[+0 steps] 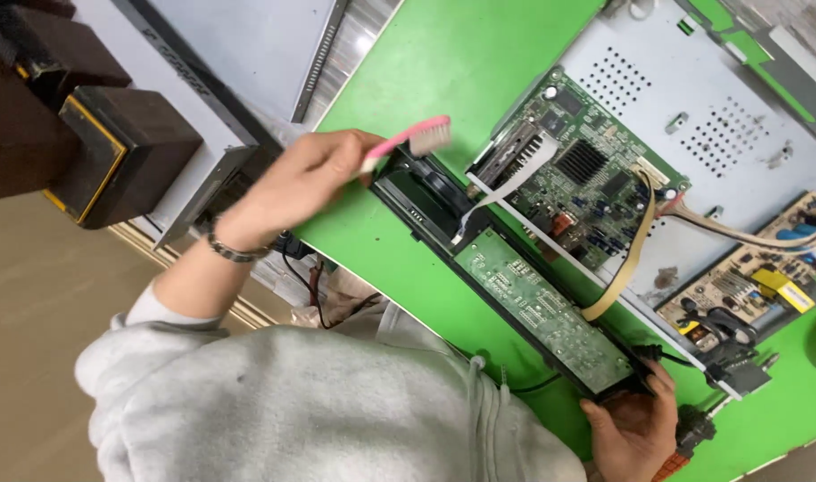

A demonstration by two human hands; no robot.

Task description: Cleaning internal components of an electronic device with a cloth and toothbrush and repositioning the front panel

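Note:
My left hand [301, 178], with a bracelet at the wrist, holds a pink toothbrush [421, 136]. Its bristles hover just above the far end of a long black panel strip [426, 201]. A narrow green circuit board [542, 312] lies on the strip. My right hand [635, 428] grips the strip's near end at the bottom right. A white ribbon cable [515, 178] and a tan flat cable [631, 259] run from the strip to a larger green main board [586, 170].
The main board sits on a grey perforated metal chassis [693, 107], beside a tan power board [765, 277], all on a green table [443, 54]. A flat screen panel [238, 45] lies at top left, next to dark wooden boxes [113, 152]. An orange-handled tool [684, 446] lies by my right hand.

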